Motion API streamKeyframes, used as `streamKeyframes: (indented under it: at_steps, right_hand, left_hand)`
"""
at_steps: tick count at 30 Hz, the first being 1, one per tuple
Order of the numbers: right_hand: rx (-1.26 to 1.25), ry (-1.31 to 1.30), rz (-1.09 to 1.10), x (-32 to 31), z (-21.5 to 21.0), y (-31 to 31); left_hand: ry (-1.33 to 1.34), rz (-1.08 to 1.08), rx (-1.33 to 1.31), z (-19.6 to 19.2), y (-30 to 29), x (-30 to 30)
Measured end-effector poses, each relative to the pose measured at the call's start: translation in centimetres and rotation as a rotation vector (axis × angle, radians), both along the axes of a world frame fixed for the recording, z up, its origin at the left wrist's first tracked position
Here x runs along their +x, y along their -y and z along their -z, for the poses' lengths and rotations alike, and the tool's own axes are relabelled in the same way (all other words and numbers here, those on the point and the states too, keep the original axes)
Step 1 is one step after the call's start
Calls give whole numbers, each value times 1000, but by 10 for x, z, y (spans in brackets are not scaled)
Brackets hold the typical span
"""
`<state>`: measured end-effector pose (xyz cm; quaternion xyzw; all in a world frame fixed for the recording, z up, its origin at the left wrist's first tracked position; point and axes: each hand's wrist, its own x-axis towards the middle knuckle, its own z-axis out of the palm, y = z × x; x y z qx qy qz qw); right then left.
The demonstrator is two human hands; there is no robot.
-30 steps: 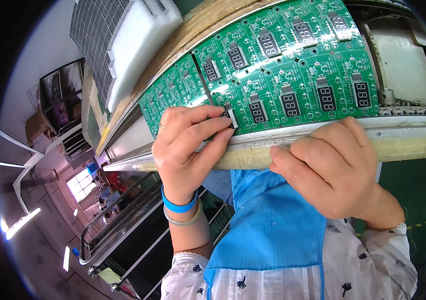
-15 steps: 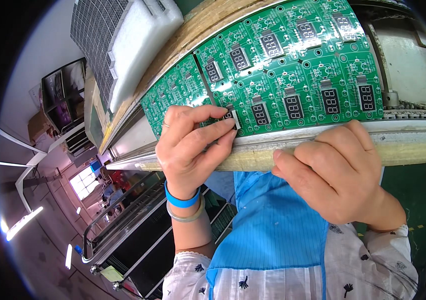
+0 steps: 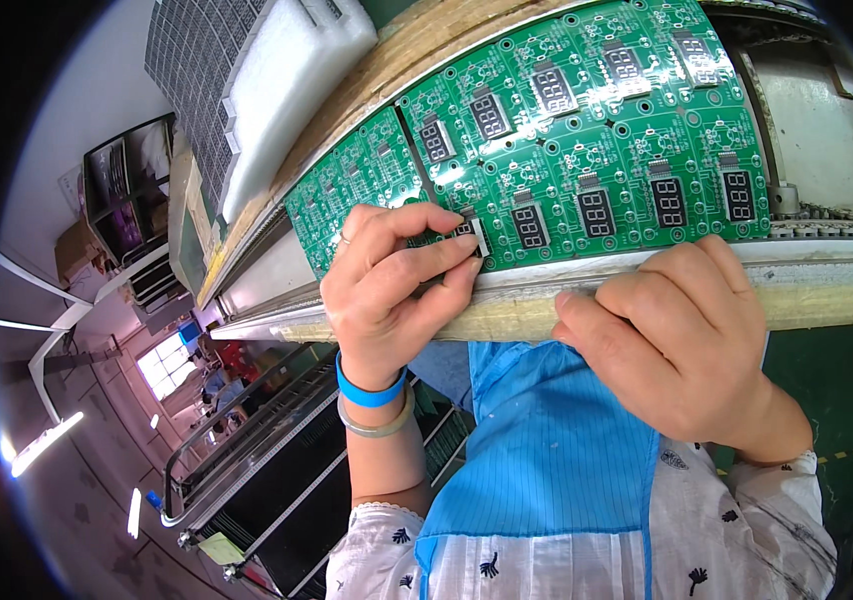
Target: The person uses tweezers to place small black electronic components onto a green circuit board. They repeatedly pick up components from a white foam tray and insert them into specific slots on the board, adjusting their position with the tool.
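Note:
A green circuit board panel [image 3: 567, 150] carries two rows of dark digit displays, among them a seated one [image 3: 597, 212] in the near row. At the near row's left end, my left hand [image 3: 394, 275] pinches a digit display [image 3: 474, 237] between thumb and fingers, down against the board. That display is partly covered by the fingertips. My right hand [image 3: 675, 345] is closed, its fingers curled over the near rail below the board; whatever is inside them, if anything, is hidden.
A second green board [image 3: 362, 170], without digit displays, adjoins on the left. A pale rail [image 3: 827, 295] runs along the near side, with a chain [image 3: 827, 230] at right. White foam [image 3: 297, 80] with a dark gridded sheet stands at back left. A rack [image 3: 277, 490] is below left.
The boards and my left hand sit slightly farther right in the picture. My left hand keeps its pinch on the display, and my right hand stays closed at the rail.

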<state>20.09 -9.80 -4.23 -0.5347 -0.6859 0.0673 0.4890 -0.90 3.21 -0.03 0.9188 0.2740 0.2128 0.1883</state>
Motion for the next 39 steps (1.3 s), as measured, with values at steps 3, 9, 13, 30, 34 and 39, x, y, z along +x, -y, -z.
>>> streamKeyframes:
  at_steps: [3, 9, 13, 30, 34, 39]
  right_hand:
    - [-12, 5, -3, 1, -2, 0]
    - [-80, -97, -129, 13, -16, -4]
    - [-7, 14, -18, 55, -45, -38]
    - [86, 440, 37, 99, -43, -176]
    - [65, 410, -180, 86, -51, -126]
    - [8, 418, -350, 66, -47, -90]
  left_hand:
    - [-14, 5, 29, -1, 1, 0]
    - [-25, 44, 65, -3, -1, 1]
    - [-24, 59, 92, -3, 2, -1]
    - [-102, -57, 203, 4, 25, -13]
    - [-169, -65, 208, 0, 33, -10]
    - [-182, -41, 233, 3, 36, -14]
